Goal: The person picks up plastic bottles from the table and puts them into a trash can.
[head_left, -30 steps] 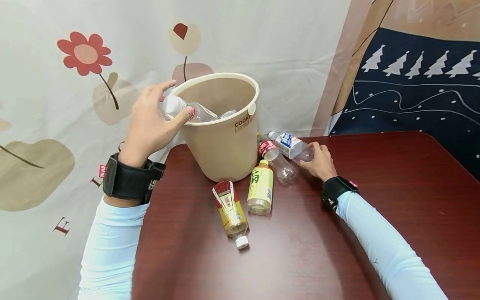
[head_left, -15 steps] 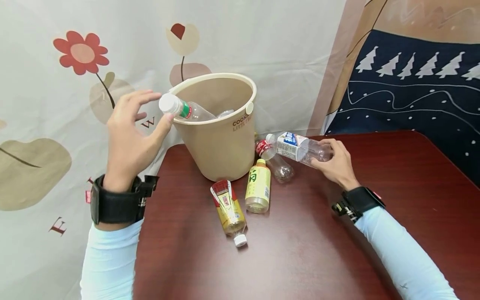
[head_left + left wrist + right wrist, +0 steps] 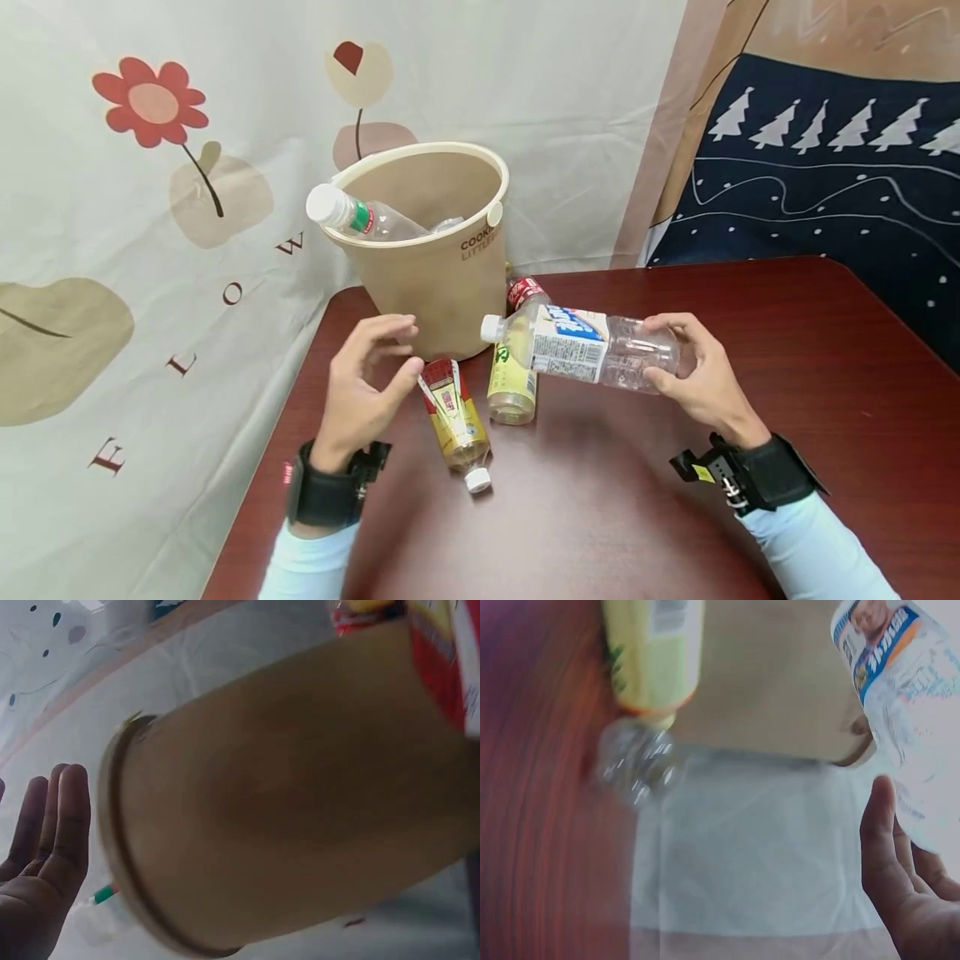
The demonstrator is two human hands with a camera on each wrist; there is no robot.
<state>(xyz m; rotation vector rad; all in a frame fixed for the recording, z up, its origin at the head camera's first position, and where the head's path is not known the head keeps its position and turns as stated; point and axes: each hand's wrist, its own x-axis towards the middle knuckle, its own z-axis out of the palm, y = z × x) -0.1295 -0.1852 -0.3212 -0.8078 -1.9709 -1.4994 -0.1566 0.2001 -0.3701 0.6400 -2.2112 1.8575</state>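
Right hand is gripping the base end of a blue-labelled bottle, thumb and fingers curling round it. On my remote feed the bottle is lying nearly level, seemingly above the table, white cap pointing leftward and overlapping a yellow-labelled bottle in the head view. Left hand is hovering in front of the bucket, thumb and fingers parting, holding nothing. A green-ringed bottle is leaning over the bucket's rim, cap outside. A red-and-yellow bottle is lying before the bucket; a red-labelled bottle is showing partly behind the others. I am reading this step as carrying a picked-up bottle towards the bucket; I am thinking the next move is calling for lifting it over the rim, avoiding the leaning one.
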